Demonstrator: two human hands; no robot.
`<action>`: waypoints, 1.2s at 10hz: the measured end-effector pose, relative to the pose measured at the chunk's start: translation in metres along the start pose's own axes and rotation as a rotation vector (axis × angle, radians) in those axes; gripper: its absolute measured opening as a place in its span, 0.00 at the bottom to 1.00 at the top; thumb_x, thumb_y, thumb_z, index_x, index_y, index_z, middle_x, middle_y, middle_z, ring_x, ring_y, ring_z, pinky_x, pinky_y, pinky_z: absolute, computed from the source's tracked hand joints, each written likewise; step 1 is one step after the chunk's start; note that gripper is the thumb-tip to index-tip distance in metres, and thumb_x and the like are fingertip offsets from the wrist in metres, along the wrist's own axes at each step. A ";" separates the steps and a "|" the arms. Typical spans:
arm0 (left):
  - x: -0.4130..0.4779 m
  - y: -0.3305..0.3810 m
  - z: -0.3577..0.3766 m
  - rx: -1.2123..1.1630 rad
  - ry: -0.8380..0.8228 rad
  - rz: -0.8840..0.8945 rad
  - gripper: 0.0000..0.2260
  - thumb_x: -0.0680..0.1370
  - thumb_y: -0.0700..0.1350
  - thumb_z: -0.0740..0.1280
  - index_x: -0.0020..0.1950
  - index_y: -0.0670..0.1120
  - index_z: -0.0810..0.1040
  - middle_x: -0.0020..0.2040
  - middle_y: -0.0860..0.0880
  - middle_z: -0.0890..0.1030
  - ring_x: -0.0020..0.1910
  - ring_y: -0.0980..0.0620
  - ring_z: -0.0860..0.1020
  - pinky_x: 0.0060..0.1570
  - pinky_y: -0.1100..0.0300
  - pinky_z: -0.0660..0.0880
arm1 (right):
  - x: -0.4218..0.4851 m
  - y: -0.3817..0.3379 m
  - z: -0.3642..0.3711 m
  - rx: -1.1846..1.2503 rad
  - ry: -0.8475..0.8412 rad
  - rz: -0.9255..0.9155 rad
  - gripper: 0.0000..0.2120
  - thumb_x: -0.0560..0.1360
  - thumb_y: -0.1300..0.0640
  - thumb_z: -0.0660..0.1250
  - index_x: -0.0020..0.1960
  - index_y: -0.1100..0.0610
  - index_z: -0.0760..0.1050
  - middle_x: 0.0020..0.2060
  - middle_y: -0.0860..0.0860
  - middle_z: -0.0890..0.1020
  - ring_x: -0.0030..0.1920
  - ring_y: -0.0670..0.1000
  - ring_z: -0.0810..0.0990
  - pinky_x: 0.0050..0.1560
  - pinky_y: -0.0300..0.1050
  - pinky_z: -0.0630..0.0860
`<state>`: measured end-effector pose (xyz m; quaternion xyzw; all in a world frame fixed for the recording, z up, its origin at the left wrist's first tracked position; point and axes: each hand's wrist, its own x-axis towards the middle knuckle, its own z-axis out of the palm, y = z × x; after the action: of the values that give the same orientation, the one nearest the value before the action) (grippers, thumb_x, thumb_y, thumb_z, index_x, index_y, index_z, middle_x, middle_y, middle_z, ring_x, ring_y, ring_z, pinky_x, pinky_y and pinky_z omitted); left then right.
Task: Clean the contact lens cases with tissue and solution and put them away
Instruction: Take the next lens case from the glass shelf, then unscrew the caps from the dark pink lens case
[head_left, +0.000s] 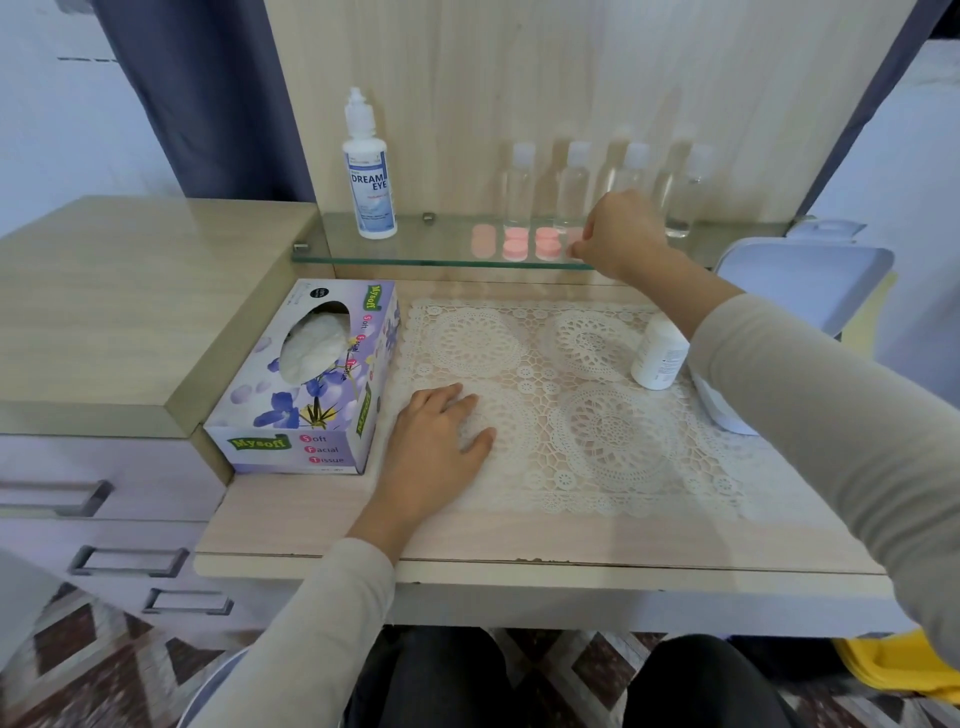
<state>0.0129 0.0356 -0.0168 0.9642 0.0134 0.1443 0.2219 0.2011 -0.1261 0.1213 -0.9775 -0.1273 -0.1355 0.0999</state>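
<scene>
Pink contact lens cases (531, 243) lie in a row on the glass shelf (410, 254) at the back. My right hand (621, 234) reaches to the shelf and pinches the rightmost pink case (574, 240) at its edge. My left hand (441, 431) rests flat, fingers spread, on the lace mat (597, 415) beside the tissue box (311, 379). The tall solution bottle (368, 171) labelled Dream Eye stands upright at the left end of the shelf. A tissue sticks up in the box's opening.
Several clear bottles (576, 182) stand behind the cases on the shelf. A small white bottle (658, 353) stands on the mat under my right forearm. A white lidded bin (800, 275) is at the right, drawers (124, 561) at the left.
</scene>
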 end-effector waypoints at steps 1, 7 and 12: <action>0.000 0.000 0.000 -0.005 -0.003 -0.002 0.22 0.76 0.54 0.62 0.69 0.48 0.69 0.71 0.52 0.66 0.69 0.53 0.60 0.68 0.58 0.58 | 0.000 0.001 -0.002 0.017 -0.002 0.003 0.16 0.72 0.48 0.69 0.38 0.62 0.75 0.36 0.56 0.76 0.35 0.54 0.75 0.36 0.45 0.73; 0.000 0.000 0.000 0.002 -0.005 0.002 0.22 0.77 0.54 0.62 0.69 0.48 0.69 0.71 0.52 0.67 0.69 0.53 0.60 0.68 0.59 0.57 | 0.001 0.027 -0.023 -0.056 -0.034 0.117 0.14 0.68 0.52 0.70 0.50 0.59 0.79 0.50 0.57 0.80 0.48 0.56 0.78 0.47 0.46 0.75; 0.001 -0.001 0.001 -0.003 -0.002 0.002 0.22 0.76 0.54 0.62 0.69 0.48 0.69 0.71 0.52 0.66 0.69 0.53 0.60 0.68 0.59 0.56 | 0.001 0.019 -0.014 -0.027 -0.017 0.079 0.07 0.70 0.62 0.69 0.48 0.60 0.81 0.48 0.55 0.81 0.47 0.56 0.80 0.42 0.44 0.74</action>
<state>0.0137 0.0360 -0.0174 0.9641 0.0121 0.1435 0.2232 0.2035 -0.1467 0.1312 -0.9841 -0.0878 -0.1247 0.0910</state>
